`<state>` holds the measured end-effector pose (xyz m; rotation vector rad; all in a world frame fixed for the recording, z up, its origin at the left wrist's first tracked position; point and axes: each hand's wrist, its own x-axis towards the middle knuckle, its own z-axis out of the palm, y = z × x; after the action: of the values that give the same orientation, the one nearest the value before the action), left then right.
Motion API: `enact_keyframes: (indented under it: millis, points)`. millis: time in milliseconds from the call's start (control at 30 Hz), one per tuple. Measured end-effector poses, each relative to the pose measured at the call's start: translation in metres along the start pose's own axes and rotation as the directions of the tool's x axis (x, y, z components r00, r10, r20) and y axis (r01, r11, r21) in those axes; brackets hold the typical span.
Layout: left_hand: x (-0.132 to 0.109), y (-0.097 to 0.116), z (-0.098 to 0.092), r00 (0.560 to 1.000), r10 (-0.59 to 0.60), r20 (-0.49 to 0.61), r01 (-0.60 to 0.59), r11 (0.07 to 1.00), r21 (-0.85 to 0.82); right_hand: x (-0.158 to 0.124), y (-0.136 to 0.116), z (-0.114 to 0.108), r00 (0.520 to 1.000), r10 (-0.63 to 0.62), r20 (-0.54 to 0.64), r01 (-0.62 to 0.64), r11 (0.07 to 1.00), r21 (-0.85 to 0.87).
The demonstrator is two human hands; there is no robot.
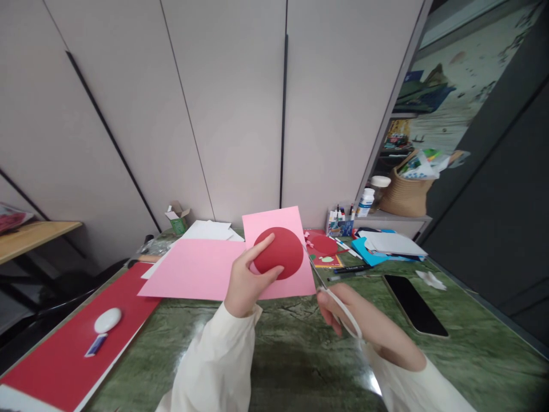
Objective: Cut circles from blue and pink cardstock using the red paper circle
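My left hand (251, 274) grips a pink paper sheet (272, 219) together with a red paper circle (285, 252) lying flat against it, thumb and forefinger spread over the circle. The sheet is tilted up above the table. In my right hand (349, 312) is a pair of scissors (318, 274) with white handles. Their blades reach to the right edge of the pink sheet, close beside the circle; whether the blades are apart I cannot tell.
Another pink sheet (193, 269) lies left over white papers. Further left, a red sheet (81, 337) carries a white oval object (108, 320). A black phone (415, 304) rests right. Pens (352, 269), a pen box (340, 223) and blue folders (369, 252) stand or lie behind.
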<state>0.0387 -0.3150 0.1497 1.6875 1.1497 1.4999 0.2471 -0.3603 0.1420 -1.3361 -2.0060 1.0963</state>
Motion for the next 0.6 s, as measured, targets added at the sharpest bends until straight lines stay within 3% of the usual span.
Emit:
enact_keyframes:
  millis: [167, 433, 600]
  points:
    - [0.0008, 0.0014, 0.0015, 0.998, -0.034, 0.059, 0.038, 0.997, -0.067, -0.0017, -0.0012, 0.001, 0.996, -0.029, 0.082, 0.023, 0.997, 0.071]
    - [-0.0036, 0.0057, 0.0087, 0.996, 0.019, 0.086, -0.019, 1.0, 0.006, -0.0005, -0.0032, 0.0029, 0.999, -0.016, -0.029, 0.018, 0.998, 0.059]
    - [-0.006, 0.0086, 0.0088, 0.998, -0.008, 0.069, 0.007, 1.0, 0.018, -0.0005, -0.0001, 0.0034, 0.997, -0.055, -0.061, 0.056, 0.998, 0.009]
